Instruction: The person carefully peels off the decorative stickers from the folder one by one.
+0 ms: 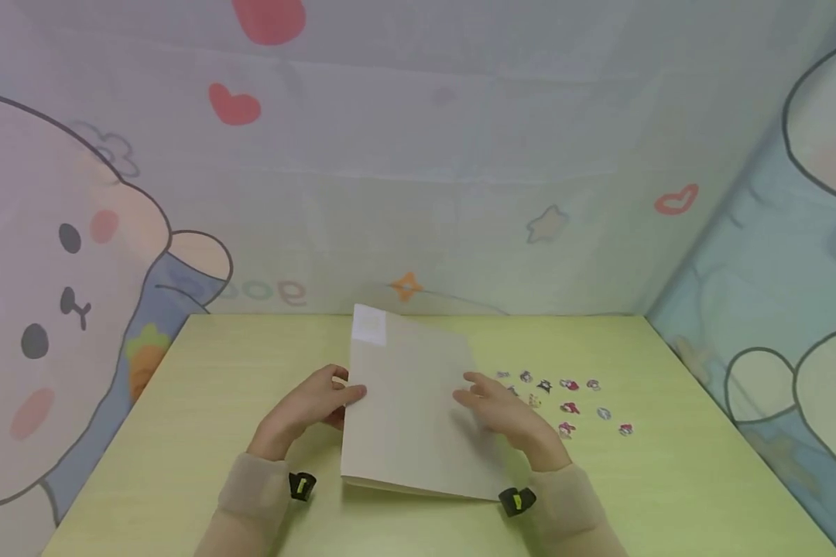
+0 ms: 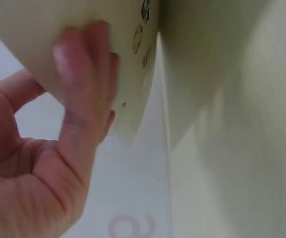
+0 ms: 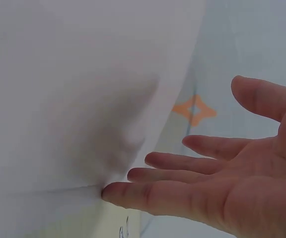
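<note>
Left hand point(image 1: 315, 402) pinches left edge of smooth, pale, bowed sheet point(image 1: 411, 410). Right hand point(image 1: 510, 414) grips nothing, fingers extended; fingertip contact unclear.

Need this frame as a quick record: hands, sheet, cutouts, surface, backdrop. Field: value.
left hand: pinches left edge of white sheet, thumb on top, fingers beneath
right hand: fingers extended, at sheet's right side; firm contact unclear
sheet: left edge raised off the table, lighter patch at far left corner
sheet underside: small printed figures, seen in left wrist view
cutouts: small, colourful, scattered right of sheet
surface: pale yellow-green table
backdrop: cartoon-print cloth
</note>
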Tool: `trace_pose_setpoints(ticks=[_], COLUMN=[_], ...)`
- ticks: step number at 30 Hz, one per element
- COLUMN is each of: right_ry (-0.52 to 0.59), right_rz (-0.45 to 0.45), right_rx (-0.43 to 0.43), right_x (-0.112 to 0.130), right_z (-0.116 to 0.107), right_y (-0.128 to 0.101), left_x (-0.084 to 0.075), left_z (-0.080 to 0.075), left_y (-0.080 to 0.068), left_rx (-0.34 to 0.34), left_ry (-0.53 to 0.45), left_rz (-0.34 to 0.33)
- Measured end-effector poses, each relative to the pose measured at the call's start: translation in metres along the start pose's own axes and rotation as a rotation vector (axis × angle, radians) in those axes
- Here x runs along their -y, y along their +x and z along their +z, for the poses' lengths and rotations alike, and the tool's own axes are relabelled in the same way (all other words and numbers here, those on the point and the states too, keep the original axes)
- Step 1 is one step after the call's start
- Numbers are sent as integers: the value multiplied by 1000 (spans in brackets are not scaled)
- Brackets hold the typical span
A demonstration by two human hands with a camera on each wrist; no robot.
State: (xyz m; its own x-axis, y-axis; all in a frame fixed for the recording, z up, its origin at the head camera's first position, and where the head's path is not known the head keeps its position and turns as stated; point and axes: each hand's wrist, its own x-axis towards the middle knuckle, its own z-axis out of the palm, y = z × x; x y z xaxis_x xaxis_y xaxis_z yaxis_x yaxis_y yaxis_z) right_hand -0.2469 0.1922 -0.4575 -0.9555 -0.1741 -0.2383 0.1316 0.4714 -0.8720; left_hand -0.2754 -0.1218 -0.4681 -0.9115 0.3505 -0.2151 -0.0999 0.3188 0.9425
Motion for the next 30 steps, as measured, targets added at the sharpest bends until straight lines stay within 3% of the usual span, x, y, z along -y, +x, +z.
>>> trace_pose_setpoints(ticks=[6,12,18,25,30], right_ry=[2,76,119,152,246], right_rz=[-21,-103,-186,-239,-231], right_rx=[13,78,105,101,119], right_x=[-4,5,48,100,132], right_z=[-8,-20,-8,3,7], right_y=[-4,-7,-10,-17,-23], left_x=[-16,-39,-60,-82,-100], left_z=[12,24,28,35,44], left_y=[-4,-11,-26,-52,-69], left_rx=[19,-96,-203,-355,-403], left_ry=[-54,-114,-199,-37,47], left_rz=[36,143,246,361,443])
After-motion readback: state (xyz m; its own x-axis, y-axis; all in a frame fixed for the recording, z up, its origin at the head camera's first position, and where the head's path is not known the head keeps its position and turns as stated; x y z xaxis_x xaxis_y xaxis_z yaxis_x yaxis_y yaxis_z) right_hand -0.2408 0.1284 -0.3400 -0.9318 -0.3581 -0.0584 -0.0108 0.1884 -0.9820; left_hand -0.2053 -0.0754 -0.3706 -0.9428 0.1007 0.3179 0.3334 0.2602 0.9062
